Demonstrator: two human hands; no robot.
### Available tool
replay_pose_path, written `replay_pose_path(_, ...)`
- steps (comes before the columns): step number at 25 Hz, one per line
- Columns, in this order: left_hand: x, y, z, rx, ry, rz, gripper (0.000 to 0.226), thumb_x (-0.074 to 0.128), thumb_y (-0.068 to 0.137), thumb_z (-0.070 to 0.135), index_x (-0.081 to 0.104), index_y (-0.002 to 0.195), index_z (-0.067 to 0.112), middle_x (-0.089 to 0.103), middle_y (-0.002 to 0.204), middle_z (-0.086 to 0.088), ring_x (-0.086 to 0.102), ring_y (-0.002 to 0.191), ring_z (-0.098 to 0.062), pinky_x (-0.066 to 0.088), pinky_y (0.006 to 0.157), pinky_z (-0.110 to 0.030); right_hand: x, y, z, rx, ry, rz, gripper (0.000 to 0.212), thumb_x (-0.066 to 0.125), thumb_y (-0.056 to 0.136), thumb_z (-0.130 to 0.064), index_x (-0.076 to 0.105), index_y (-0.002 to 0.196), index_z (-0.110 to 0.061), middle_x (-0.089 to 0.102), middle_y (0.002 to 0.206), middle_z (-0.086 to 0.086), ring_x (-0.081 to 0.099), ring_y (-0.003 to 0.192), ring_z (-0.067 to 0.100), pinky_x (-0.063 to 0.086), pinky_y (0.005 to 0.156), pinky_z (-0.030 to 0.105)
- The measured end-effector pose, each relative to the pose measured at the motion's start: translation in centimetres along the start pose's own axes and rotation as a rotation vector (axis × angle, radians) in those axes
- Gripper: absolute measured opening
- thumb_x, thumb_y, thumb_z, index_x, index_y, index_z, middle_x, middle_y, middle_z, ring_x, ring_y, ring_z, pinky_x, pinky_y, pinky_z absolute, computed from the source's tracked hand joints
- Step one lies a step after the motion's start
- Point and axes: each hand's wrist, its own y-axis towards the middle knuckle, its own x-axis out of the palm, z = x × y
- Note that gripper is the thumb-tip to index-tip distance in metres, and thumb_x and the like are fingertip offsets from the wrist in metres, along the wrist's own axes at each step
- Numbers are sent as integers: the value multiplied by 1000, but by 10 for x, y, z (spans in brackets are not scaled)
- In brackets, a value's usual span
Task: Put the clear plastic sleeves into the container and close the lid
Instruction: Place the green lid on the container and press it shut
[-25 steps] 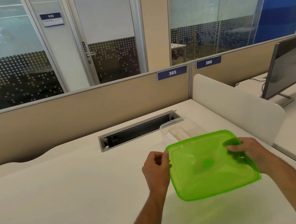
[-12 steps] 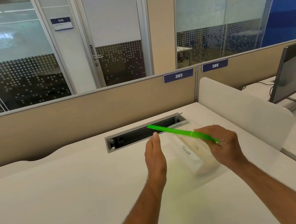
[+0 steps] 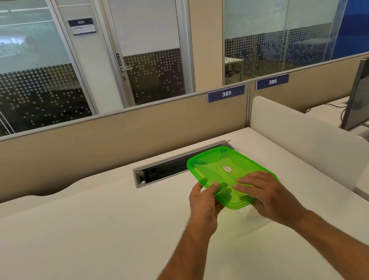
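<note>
- Green lid (image 3: 226,172) sits over the container on the white desk (image 3: 74,242); container and sleeves hidden under it.
- My left hand (image 3: 204,205) grips the lid's near-left edge, thumb on top.
- My right hand (image 3: 263,196) presses flat, fingers straight, on the near edge.

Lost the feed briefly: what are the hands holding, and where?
The green lid. The left hand grips its near-left edge; the right hand lies flat on its near end.

Both arms reach forward, hands close together. The left hand (image 3: 204,203) is curled in a grip; the right hand (image 3: 263,194) lies flat, fingers straight
</note>
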Motion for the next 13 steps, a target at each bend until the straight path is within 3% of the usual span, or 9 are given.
replay_pose_path(3, -3, 3, 0, 15, -3, 8, 29, 55, 98, 4, 56, 126, 10, 79, 85, -10, 75, 71, -25, 62, 65, -35, -1, -5, 9, 86, 36, -84, 56, 77, 75, -46, 69, 118, -12, 63, 126, 5, 57, 115, 26, 44, 100, 46)
replay_pose_path(5, -5, 6, -1, 18, -4, 18, 29, 55, 98, 4, 55, 126, 11, 79, 83, -10, 75, 68, -24, 62, 65, -35, -3, -10, 13, 173, 118, -113, 72, 71, 72, -64, 65, 123, -14, 58, 133, 3, 50, 124, 21, 34, 111, 40)
replay_pose_path(7, -7, 8, -1, 14, 17, 35, 27, 55, 98, 5, 56, 124, 13, 79, 81, -9, 74, 65, -23, 61, 62, -33, -2, -9, 15, 347, 228, -72, 69, 68, 76, -61, 62, 127, -15, 55, 137, 2, 47, 127, 17, 30, 112, 32)
replay_pose_path(9, -9, 10, -2, 18, 36, 57, 23, 55, 98, 6, 60, 119, 15, 78, 82, -9, 72, 65, -21, 59, 59, -31, 2, -1, 18, 618, 300, -10, 61, 75, 79, -44, 59, 129, -13, 57, 133, 3, 51, 123, 19, 36, 105, 29)
replay_pose_path(11, -9, 13, -2, 30, 49, 76, 21, 55, 99, 8, 63, 117, 12, 76, 90, -12, 70, 74, -24, 59, 62, -33, 3, 9, 23, 974, 473, -15, 59, 77, 80, -35, 56, 131, -13, 63, 120, 4, 61, 103, 23, 46, 90, 32)
replay_pose_path(13, -9, 17, -3, 41, 75, 93, 20, 58, 98, 12, 66, 115, 7, 74, 94, -14, 68, 78, -25, 58, 65, -35, 3, 17, 30, 1301, 873, -33, 51, 75, 83, -29, 59, 127, -8, 69, 104, 9, 63, 77, 22, 50, 69, 34)
